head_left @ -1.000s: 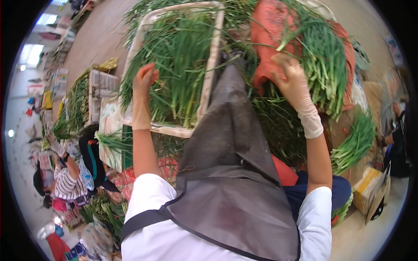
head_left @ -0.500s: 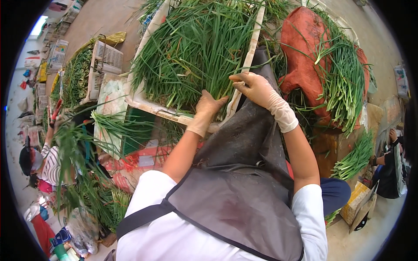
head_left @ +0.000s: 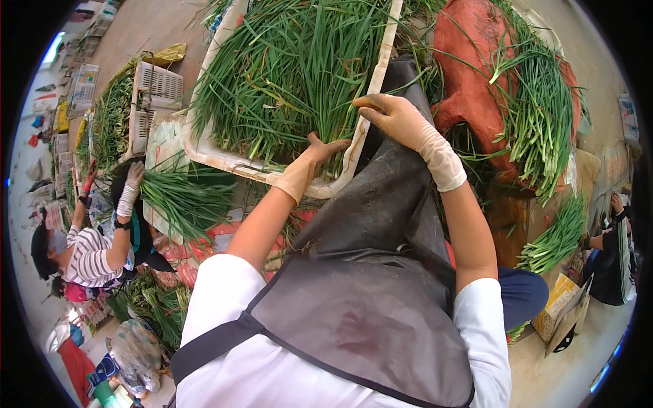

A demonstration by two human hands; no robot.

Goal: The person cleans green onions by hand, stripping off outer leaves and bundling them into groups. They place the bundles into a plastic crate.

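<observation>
- Left hand [head_left: 314,158], in a tan rubber glove, clenches a bunch of long green chives [head_left: 292,75] at the near rim of the shallow white foam tray [head_left: 224,158].
- Right hand [head_left: 394,119], gloved too, rests on the tray's right edge, fingers curled, grasping nothing visible.
- A grey apron [head_left: 367,285] hangs below.
- A red mesh sack [head_left: 469,75] lies right of the tray.

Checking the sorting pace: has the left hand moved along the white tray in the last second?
Yes. The left hand has come from the tray's left edge to its near rim, close to the right hand, gripping the green stalks.
</observation>
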